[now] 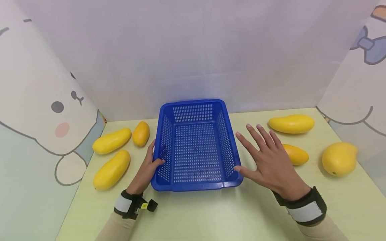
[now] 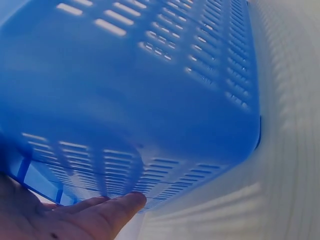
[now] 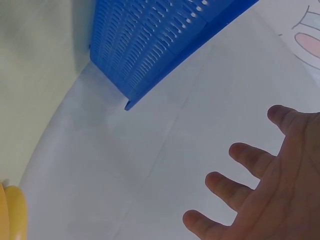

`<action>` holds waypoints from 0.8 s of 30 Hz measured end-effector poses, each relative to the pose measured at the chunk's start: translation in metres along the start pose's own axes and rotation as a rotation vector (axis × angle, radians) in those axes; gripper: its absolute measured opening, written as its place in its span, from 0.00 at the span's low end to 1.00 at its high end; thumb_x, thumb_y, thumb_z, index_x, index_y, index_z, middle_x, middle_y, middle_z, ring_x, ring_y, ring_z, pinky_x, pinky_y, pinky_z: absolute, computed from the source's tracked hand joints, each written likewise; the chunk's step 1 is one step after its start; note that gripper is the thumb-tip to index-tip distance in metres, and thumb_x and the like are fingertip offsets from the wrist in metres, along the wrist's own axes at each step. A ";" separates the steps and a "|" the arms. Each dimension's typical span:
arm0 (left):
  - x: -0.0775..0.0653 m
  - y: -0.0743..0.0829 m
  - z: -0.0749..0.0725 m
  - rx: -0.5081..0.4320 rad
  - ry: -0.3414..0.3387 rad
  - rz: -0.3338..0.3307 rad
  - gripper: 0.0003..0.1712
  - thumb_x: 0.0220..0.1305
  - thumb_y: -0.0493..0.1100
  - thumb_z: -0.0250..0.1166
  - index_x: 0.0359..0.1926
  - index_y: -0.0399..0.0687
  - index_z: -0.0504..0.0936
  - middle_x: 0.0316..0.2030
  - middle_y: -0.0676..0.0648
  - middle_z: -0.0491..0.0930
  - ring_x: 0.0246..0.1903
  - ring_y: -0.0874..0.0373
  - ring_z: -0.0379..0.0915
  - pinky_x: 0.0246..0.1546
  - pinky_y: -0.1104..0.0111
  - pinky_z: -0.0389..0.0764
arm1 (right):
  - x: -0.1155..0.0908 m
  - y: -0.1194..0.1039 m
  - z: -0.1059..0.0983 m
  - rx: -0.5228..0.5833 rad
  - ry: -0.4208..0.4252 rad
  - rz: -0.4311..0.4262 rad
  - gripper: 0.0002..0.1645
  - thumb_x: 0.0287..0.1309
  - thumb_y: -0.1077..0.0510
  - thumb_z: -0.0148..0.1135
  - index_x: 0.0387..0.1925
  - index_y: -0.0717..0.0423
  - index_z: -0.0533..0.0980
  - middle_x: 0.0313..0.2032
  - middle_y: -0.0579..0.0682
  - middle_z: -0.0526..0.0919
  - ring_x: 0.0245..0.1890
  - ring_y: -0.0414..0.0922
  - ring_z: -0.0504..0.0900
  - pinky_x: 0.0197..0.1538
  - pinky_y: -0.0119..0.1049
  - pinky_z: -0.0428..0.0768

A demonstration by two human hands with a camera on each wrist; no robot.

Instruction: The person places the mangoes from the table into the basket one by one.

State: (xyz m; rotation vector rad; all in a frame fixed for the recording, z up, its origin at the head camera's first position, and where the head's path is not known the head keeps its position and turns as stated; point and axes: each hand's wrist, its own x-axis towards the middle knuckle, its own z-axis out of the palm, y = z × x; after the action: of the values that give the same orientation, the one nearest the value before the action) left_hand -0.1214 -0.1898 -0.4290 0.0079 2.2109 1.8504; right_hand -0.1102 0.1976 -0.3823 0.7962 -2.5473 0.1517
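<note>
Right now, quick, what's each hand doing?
Left hand: closed on the side of the blue basket, holding it.
Right hand: open, holding nothing.

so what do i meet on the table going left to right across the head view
Two long yellow fruits, smaller yellow fruit, blue basket, two more yellow fruits (one partly behind the right hand), rounder yellow fruit.

A blue basket point(image 1: 197, 152) sits on the pale bench point(image 1: 193, 214) by its back edge. Three yellow fruits point(image 1: 112, 140) point(image 1: 112, 169) point(image 1: 141, 134) lie near the left edge. Toward the right edge lie a long fruit point(image 1: 291, 124), a partly hidden fruit point(image 1: 297, 155) and, closest to it, a round fruit point(image 1: 339, 159).
</note>
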 end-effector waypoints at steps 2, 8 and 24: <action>0.000 0.000 0.000 -0.005 0.005 -0.002 0.42 0.63 0.38 0.47 0.70 0.71 0.37 0.68 0.44 0.48 0.61 0.45 0.53 0.61 0.45 0.53 | 0.000 0.000 0.000 -0.001 0.003 -0.003 0.52 0.48 0.21 0.41 0.71 0.40 0.50 0.71 0.54 0.48 0.68 0.57 0.46 0.64 0.59 0.47; 0.000 0.000 0.000 -0.019 -0.006 0.024 0.43 0.61 0.36 0.45 0.70 0.71 0.38 0.69 0.45 0.45 0.62 0.45 0.50 0.61 0.45 0.48 | 0.000 0.002 0.000 0.005 0.003 0.003 0.52 0.49 0.22 0.42 0.71 0.40 0.50 0.71 0.54 0.48 0.69 0.57 0.45 0.64 0.59 0.47; 0.000 -0.004 0.001 -0.026 -0.008 0.042 0.42 0.61 0.36 0.44 0.71 0.70 0.38 0.70 0.49 0.41 0.64 0.47 0.45 0.62 0.45 0.44 | -0.001 0.010 -0.005 0.005 -0.001 0.038 0.51 0.49 0.22 0.43 0.71 0.39 0.50 0.71 0.54 0.50 0.69 0.56 0.45 0.65 0.58 0.46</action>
State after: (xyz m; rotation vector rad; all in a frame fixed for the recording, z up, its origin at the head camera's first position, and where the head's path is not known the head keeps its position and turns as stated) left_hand -0.1210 -0.1894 -0.4332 0.0575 2.1973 1.8976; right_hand -0.1125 0.2074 -0.3781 0.7503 -2.5650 0.1701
